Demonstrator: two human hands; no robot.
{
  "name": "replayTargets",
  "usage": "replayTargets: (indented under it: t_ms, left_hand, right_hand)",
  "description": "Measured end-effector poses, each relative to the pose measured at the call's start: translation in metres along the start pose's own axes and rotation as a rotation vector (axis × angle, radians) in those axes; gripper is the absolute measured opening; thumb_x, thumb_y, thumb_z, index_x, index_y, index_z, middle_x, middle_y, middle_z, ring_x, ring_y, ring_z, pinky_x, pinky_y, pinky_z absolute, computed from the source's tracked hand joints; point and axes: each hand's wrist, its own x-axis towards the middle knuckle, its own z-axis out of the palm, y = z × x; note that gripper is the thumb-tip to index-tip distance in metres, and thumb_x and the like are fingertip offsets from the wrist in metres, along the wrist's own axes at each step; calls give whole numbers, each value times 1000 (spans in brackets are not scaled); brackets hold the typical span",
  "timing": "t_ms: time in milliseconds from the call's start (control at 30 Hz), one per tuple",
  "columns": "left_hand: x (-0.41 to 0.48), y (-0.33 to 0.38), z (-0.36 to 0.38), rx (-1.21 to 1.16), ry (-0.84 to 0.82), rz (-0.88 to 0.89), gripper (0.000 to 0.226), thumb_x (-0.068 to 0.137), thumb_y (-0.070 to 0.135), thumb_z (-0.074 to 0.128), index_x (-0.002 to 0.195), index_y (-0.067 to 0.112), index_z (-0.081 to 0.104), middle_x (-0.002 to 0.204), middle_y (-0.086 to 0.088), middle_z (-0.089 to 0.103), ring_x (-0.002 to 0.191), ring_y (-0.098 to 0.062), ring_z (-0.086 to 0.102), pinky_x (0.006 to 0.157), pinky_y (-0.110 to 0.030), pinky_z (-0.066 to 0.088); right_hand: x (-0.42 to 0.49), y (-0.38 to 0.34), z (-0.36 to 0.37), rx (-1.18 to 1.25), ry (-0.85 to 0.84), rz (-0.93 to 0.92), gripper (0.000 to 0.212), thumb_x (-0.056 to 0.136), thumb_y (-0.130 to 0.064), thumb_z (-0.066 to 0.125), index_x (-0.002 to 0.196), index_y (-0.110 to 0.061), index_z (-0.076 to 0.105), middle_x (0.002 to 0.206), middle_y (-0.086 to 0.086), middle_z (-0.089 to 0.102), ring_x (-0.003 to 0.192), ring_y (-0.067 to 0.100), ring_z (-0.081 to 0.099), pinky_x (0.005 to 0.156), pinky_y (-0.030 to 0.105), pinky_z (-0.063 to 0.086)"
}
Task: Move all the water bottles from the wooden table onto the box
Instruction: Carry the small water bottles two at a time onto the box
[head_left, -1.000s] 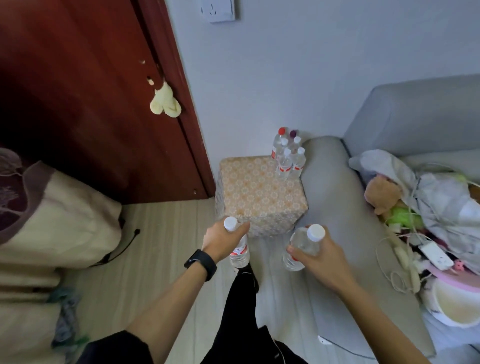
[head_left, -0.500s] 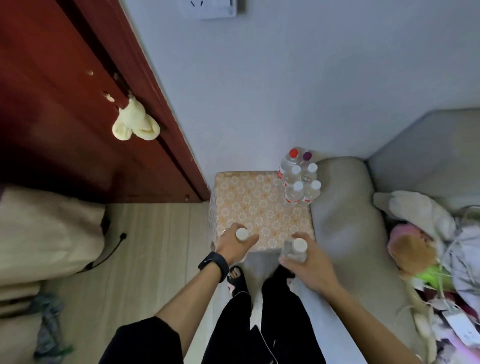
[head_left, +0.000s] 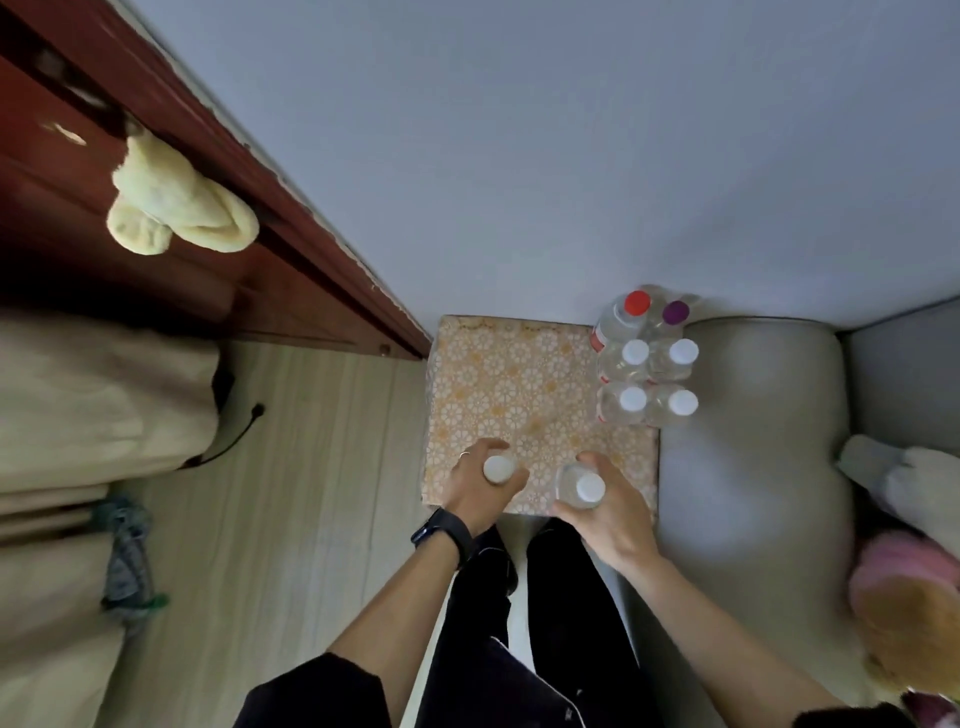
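The left hand (head_left: 472, 496) holds a white-capped bottle (head_left: 498, 468), fingers (head_left: 485, 447) curled round its neck, over the near edge of the box (head_left: 519, 384). The right hand (head_left: 615, 512) grips a second bottle (head_left: 589, 488) just beside it. Whether either touches the box cannot be told. Six bottles (head_left: 634, 353) stand clustered at the box's far right corner.

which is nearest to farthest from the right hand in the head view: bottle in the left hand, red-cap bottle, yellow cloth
1. Bottle gripped by the left hand: just left of the right hand, over the box's near edge.
2. Red-cap bottle: behind the white-capped ones, by the wall.
3. Yellow cloth: hanging on the door, far left.
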Motion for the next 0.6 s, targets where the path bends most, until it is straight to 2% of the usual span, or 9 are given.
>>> replayTargets:
  t_ms: [133,200,267,300,400,467,533,600]
  left_hand:
    - [16,-6,17,42,24,41,48,82,47,74,125,35,55,124,8,58,107,-15,57,91,-39,52]
    - [21,-13,22,53,24,36,49,81,49,73,125,37,54,125,8,58,109,-16,58,92,-43,52]
    - [25,-21,24,48,16,20,49,81,51,72,125,41,53,128,11,56,110,-15,57,93,-44,52]
    - [25,-24,22,43,15,16,49,80,53,72,125,43,52,128,12,55,110,-14,57,94,-44,52]
    - [27,-32,16,41,-15,-7,60,77,57,76,128,45,49,130,15,52,112,-12,55,96,-39,50]
    - [25,-37,10,53,-54,-55,79,72,56,81,139,39,43,132,13,50,114,-13,52,98,-38,49]
    - [22,-43,6,103,-95,-87,88,70,55,81,144,38,35,132,10,52,116,-17,54,98,-41,50]
    - [18,-44,4,137,-122,-112,84,73,57,77,143,40,32,128,8,58,112,-20,59,95,-44,53]
  right_hand:
    - [26,11,10,80,6,9,68,74,-39,83,132,-35,50,126,-12,62,115,17,59,88,32,45]
    - [36,15,15,102,2,6,54,75,-37,82,120,-42,52,113,-21,64,105,11,62,81,22,45]
    - [42,15,18,107,1,-16,48,76,-34,81,112,-43,52,102,-26,62,94,4,61,72,10,39]
    - [44,15,19,97,2,-20,47,77,-34,81,113,-42,52,102,-25,63,93,3,61,71,11,40]
    - [49,13,21,63,-25,-29,53,79,-41,78,123,-39,49,117,-19,62,107,9,61,85,29,50]
    - [48,10,21,45,-31,-29,64,81,-49,76,135,-33,46,136,-10,57,124,15,56,99,39,48]
    - [44,2,17,46,-26,-4,75,83,-54,73,145,-28,41,148,-3,49,135,19,47,109,41,42]
    - [41,-2,13,15,-21,15,80,87,-57,68,152,-25,34,153,1,44,139,22,42,111,43,39]
